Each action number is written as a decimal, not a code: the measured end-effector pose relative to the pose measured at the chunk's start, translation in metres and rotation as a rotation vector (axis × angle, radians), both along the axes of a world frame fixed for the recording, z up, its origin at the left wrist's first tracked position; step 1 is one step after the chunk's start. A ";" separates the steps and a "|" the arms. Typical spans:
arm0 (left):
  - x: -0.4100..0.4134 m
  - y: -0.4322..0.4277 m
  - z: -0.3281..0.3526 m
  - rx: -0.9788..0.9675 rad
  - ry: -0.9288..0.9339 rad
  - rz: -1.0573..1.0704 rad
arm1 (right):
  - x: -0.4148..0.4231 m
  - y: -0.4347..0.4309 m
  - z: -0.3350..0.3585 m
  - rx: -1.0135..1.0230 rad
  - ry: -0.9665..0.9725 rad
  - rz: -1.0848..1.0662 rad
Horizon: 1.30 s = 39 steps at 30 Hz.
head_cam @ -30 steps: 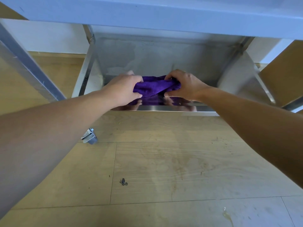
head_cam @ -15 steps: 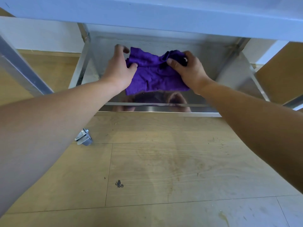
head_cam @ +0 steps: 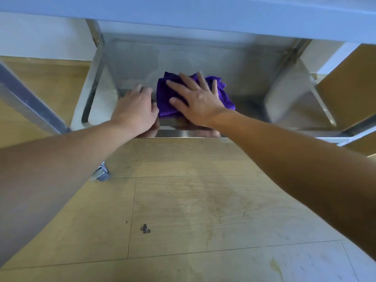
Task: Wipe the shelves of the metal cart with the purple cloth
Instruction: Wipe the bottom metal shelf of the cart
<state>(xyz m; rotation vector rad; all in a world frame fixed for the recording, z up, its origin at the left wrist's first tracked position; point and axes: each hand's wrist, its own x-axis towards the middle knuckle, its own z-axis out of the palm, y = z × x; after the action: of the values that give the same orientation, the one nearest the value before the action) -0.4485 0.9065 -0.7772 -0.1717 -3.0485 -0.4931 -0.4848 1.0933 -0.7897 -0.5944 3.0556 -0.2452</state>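
The purple cloth (head_cam: 225, 98), a soft nubbly rag bunched into a rough, creased square, lies on the lower shelf (head_cam: 254, 78) of the metal cart (head_cam: 95, 58), close to the shelf's front edge and about midway along its width. The right hand (head_cam: 198, 100) lies flat on top of it, palm down with straight, spread fingers, pressing it against the steel. The left hand (head_cam: 135, 107) rests palm down on the shelf just beside the cloth's left edge, fingers stretched forward and relaxed, holding nothing; its fingertips are blurred. The shelf is a shallow brushed-steel tray with a raised lip and rounded corners, dull and smudged toward the back edge, shiny enough at the front lip to mirror the hands. Angled steel posts rise at its corners to a flat upper shelf (head_cam: 183, 15). A small metal caster (head_cam: 100, 174) shows under the left forearm on the pale wood-grain plank floor (head_cam: 193, 200), which carries a dark spot (head_cam: 145, 228).
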 end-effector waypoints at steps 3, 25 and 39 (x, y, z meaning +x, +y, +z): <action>0.003 0.002 -0.005 -0.100 0.027 -0.075 | -0.003 0.000 -0.013 0.126 -0.014 0.000; 0.008 0.034 -0.019 -0.185 0.030 -0.302 | -0.012 0.035 -0.012 0.053 -0.043 -0.071; 0.008 -0.049 -0.007 -0.229 0.017 -0.137 | -0.027 0.038 -0.012 0.037 -0.035 -0.296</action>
<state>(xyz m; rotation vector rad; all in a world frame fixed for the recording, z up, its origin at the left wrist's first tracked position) -0.4402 0.8577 -0.7846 -0.3927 -3.0831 -0.1452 -0.5118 1.1313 -0.8017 -0.1309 3.0959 -0.2002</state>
